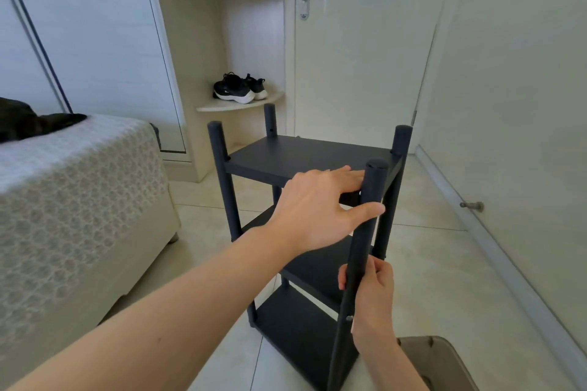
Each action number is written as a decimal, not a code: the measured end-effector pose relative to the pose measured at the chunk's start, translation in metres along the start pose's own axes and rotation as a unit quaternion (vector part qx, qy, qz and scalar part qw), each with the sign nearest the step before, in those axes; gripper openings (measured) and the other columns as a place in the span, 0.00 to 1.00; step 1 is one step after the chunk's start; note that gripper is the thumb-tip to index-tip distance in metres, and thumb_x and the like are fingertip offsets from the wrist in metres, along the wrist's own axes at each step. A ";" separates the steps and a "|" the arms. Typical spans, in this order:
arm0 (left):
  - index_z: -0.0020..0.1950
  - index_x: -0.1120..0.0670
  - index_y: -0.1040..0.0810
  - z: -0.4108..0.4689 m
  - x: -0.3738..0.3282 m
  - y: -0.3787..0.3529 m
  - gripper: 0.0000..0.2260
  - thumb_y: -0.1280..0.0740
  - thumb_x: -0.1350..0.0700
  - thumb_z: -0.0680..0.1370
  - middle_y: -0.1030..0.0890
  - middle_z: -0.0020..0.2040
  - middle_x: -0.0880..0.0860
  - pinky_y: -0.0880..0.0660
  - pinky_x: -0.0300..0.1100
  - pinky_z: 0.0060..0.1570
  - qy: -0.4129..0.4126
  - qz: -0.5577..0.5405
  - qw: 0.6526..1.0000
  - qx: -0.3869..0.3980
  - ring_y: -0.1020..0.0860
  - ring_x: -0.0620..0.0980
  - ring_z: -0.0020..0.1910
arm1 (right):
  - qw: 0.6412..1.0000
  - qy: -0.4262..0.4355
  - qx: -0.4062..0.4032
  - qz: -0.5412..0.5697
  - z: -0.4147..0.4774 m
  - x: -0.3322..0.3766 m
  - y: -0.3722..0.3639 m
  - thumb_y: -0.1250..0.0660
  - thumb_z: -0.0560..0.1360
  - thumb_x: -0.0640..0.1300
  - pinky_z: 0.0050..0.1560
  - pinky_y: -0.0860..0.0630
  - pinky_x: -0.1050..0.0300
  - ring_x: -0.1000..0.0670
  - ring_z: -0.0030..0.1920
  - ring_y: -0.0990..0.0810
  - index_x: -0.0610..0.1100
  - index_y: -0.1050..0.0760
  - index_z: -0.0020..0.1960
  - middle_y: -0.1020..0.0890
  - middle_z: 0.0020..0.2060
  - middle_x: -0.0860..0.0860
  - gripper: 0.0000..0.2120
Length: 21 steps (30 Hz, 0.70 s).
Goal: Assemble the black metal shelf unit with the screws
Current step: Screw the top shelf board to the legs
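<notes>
Grasping the post point(375, 181), right hand point(374, 292); left hand point(313, 209) released atop shelf point(301, 152); bed point(73, 187) beside.

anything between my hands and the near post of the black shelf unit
Nothing visible: the left hand touches the black round metal near post with its thumb, and the right hand grips it lower down.

One wide-angle view, from a camera worn on the person's head. It faces forward and down, close above the black shelf unit point(305, 159), with the tiled floor point(428, 263) beneath and a door point(365, 73) ahead.
</notes>
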<state>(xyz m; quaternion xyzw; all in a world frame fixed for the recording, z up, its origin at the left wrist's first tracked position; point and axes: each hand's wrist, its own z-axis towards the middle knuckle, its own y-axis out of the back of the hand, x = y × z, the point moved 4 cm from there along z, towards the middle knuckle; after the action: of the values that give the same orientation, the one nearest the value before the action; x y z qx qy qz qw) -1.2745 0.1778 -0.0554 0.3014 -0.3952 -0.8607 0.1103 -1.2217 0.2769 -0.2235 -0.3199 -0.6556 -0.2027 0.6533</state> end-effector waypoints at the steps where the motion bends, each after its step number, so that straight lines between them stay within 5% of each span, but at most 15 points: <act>1: 0.59 0.41 0.17 0.002 0.003 0.003 0.13 0.32 0.39 0.78 0.15 0.57 0.42 0.23 0.55 0.62 0.003 -0.002 1.000 -0.004 0.26 0.43 0.70 | 1.000 0.002 0.003 -0.004 0.002 0.002 -0.004 0.51 0.86 0.49 0.38 0.30 0.52 0.55 0.25 0.28 0.48 0.32 0.51 0.23 0.26 0.49 0.11; 5: 0.62 0.43 0.17 0.014 0.019 0.023 0.14 0.31 0.41 0.79 0.15 0.57 0.45 0.24 0.53 0.63 0.040 -0.019 0.999 -0.009 0.23 0.46 0.66 | 0.999 0.001 0.023 -0.026 0.015 0.015 -0.025 0.50 0.85 0.48 0.36 0.30 0.54 0.56 0.24 0.28 0.47 0.31 0.51 0.23 0.26 0.49 0.11; 11: 0.60 0.43 0.16 0.032 0.057 0.059 0.13 0.32 0.41 0.79 0.15 0.43 0.44 0.21 0.46 0.48 0.093 -0.042 0.995 0.000 0.20 0.44 0.41 | 0.994 0.021 0.075 -0.081 0.036 0.034 -0.067 0.51 0.85 0.45 0.30 0.29 0.63 0.55 0.24 0.28 0.36 0.29 0.50 0.24 0.27 0.47 0.16; 17: 0.45 0.41 0.18 0.043 0.095 0.090 0.06 0.31 0.41 0.78 0.26 0.25 0.39 0.34 0.31 0.32 0.147 -0.087 0.985 -0.029 0.28 0.38 0.27 | 0.989 0.026 0.104 -0.106 0.051 0.053 -0.107 0.50 0.85 0.45 0.36 0.28 0.59 0.55 0.26 0.25 0.37 0.29 0.57 0.21 0.28 0.47 0.15; 21: 0.41 0.43 0.18 0.043 0.119 0.106 0.08 0.29 0.44 0.78 0.26 0.24 0.42 0.36 0.28 0.25 0.187 -0.136 0.970 -0.075 0.30 0.39 0.24 | 0.982 0.036 0.126 -0.139 0.062 0.063 -0.132 0.50 0.85 0.46 0.33 0.28 0.63 0.54 0.26 0.25 0.35 0.28 0.58 0.20 0.28 0.47 0.17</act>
<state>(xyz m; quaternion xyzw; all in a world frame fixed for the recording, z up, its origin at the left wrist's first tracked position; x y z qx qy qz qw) -1.4000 0.0828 -0.0060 0.4990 -0.2572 -0.8230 0.0864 -1.3531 0.2348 -0.1451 -0.1335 -0.6901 -0.2188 0.6768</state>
